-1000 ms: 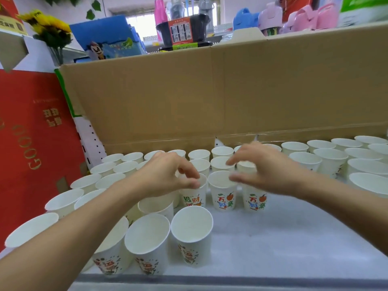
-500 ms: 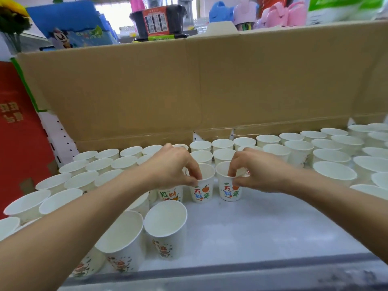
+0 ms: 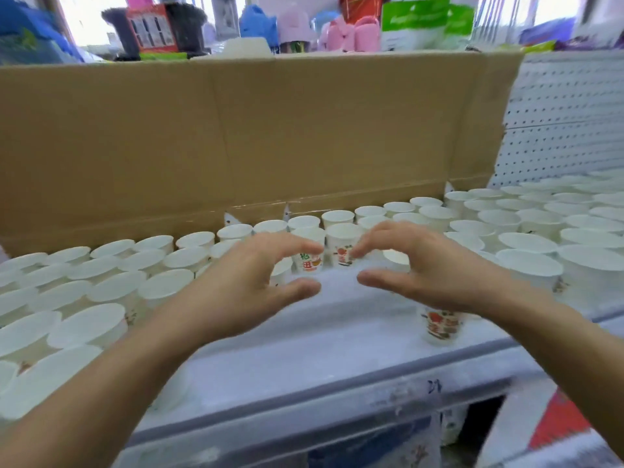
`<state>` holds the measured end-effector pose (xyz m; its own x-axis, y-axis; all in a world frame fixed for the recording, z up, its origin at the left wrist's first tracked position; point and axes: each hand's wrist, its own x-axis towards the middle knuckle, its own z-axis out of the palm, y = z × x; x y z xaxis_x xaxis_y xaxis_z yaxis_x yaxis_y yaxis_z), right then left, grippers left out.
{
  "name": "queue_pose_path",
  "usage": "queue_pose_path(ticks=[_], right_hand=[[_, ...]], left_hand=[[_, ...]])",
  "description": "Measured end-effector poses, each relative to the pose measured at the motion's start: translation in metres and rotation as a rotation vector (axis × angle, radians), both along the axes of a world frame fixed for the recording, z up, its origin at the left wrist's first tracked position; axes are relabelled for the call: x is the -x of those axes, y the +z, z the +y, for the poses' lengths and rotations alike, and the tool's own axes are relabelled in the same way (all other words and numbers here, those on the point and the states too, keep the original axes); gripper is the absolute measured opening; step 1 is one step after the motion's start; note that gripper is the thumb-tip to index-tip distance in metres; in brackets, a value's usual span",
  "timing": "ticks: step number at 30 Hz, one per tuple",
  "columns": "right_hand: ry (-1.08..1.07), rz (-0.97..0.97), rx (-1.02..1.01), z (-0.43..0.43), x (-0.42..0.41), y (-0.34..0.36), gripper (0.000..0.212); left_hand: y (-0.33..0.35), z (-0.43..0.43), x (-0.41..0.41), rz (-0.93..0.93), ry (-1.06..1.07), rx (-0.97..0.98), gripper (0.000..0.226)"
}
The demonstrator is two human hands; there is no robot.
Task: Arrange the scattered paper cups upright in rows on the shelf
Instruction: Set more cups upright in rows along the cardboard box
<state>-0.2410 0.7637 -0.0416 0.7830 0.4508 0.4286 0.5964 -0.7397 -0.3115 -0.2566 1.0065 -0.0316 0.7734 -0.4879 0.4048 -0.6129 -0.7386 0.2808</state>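
Paper cups point(image 3: 111, 287): upright in packed rows on the shelf point(image 3: 304, 352), across left and right of the frame.
Left hand point(image 3: 236, 292): centre, fingers point(image 3: 290, 244) curved, spread from thumb, gripping nothing.
Right hand point(image 3: 432, 275): centre-right, fingers likewise apart.
Lone cup point(image 3: 439, 327): upright beneath right wrist.
Cardboard point(image 3: 304, 130): behind the rows.

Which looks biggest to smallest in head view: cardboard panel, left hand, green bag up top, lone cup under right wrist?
1. cardboard panel
2. left hand, inflated by nearness to the camera
3. green bag, cropped by the top edge
4. lone cup, partly hidden
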Motion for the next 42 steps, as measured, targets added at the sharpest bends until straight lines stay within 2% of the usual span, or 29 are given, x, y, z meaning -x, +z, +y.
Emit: queue_pose_path(ticks=[4, 9, 12, 16, 22, 33, 42], right_hand=[[-0.062, 0.04, -0.051, -0.064, 0.02, 0.006, 0.028], [-0.06, 0.067, 0.152, -0.097, 0.031, -0.007, 0.025], [-0.016, 0.017, 0.222, -0.101, 0.026, -0.021, 0.008], [0.042, 0.001, 0.197, -0.09, 0.021, -0.025, 0.013], [0.097, -0.082, 0.146, -0.056, -0.003, -0.025, 0.002], [-0.08, -0.083, 0.215, -0.025, -0.06, -0.028, 0.011], [-0.105, -0.066, 0.208, -0.013, -0.071, -0.028, 0.013]], left_hand=[[-0.019, -0.066, -0.024, 0.036, -0.05, -0.031, 0.042], [-0.037, -0.127, -0.061, -0.023, 0.056, -0.1, 0.041], [-0.039, -0.142, -0.068, -0.075, 0.127, -0.152, 0.027], [-0.034, -0.129, -0.058, -0.139, 0.143, -0.178, 0.02], [-0.019, -0.062, -0.052, -0.113, 0.296, -0.245, 0.015], [-0.02, -0.049, -0.064, -0.089, 0.36, -0.376, 0.018], [-0.021, -0.055, -0.078, -0.047, 0.314, -0.262, 0.014]])
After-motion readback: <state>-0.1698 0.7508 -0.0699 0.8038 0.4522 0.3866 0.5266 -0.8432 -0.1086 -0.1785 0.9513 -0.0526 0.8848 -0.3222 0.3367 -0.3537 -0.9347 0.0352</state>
